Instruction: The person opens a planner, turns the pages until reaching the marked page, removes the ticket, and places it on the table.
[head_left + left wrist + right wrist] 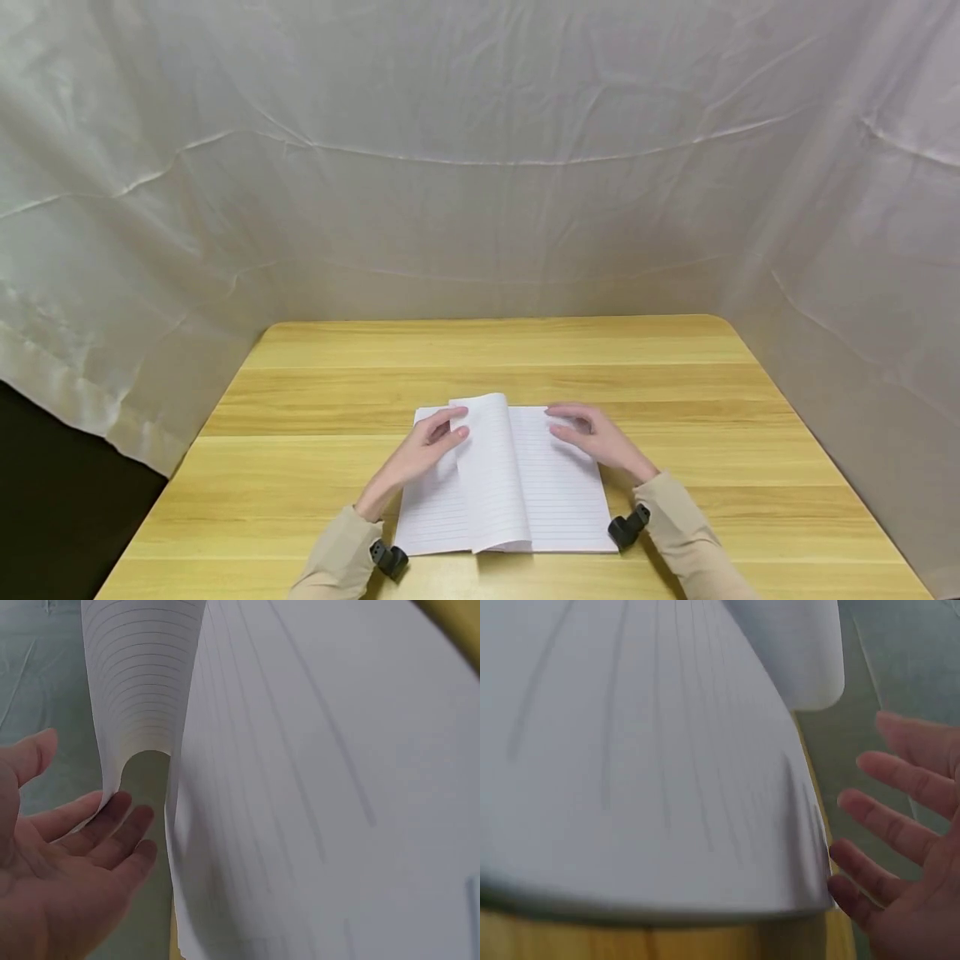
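Observation:
A lined notebook point(562, 492) lies spread on the wooden table, and one curved page point(487, 475) stands raised over its left half. My left hand point(416, 454) is at that page's outer edge. In the left wrist view, the fingers of the left hand point(82, 855) touch the edge of the curling page point(142, 667), while the thumb is apart from it. Over the upper part of the right-hand page is my right hand point(603, 437), holding nothing. The right wrist view shows the right hand point(900, 832) with spread fingers beside the paper's edge point(667, 847).
The wood-grain table point(300, 400) extends around the notebook on all sides. Pale cloth point(480, 208) hangs behind the table and along both its sides. A black wrist camera point(389, 560) is worn on the left wrist, another point(628, 527) on the right.

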{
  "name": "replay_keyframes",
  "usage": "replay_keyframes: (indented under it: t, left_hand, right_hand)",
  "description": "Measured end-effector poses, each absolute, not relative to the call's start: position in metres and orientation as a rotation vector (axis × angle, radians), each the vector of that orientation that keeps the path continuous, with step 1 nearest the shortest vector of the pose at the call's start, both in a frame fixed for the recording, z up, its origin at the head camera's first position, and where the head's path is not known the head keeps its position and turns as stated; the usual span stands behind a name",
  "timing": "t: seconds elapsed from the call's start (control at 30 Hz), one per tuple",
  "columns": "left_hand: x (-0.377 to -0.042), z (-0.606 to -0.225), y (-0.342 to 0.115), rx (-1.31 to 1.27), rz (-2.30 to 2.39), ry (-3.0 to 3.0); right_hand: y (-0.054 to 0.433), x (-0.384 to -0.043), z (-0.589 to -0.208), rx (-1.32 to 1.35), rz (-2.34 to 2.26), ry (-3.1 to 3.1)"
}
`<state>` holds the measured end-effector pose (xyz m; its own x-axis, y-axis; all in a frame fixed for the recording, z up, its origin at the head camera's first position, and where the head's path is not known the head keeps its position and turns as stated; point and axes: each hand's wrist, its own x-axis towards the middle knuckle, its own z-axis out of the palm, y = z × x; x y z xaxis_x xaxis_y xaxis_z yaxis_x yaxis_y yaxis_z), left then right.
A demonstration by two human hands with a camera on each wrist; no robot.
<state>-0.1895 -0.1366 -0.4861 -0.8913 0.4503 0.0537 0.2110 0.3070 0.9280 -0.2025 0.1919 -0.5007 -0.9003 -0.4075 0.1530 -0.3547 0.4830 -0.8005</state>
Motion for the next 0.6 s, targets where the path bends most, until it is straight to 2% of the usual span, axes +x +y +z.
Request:
replay_keyframes:
  t: [0.4, 0.6]
  left_hand:
    - [-0.189, -0.487, -0.138, 0.393, 1.507, 2.518]
    - [-0.190, -0.491, -0.139, 0.373, 1.445, 2.542]
  right_hand:
    - [0.206, -0.210, -0.506, -0.644, -1.346, 2.765]
    - [0.209, -0.215, -0.510, -0.619, -1.326, 2.781]
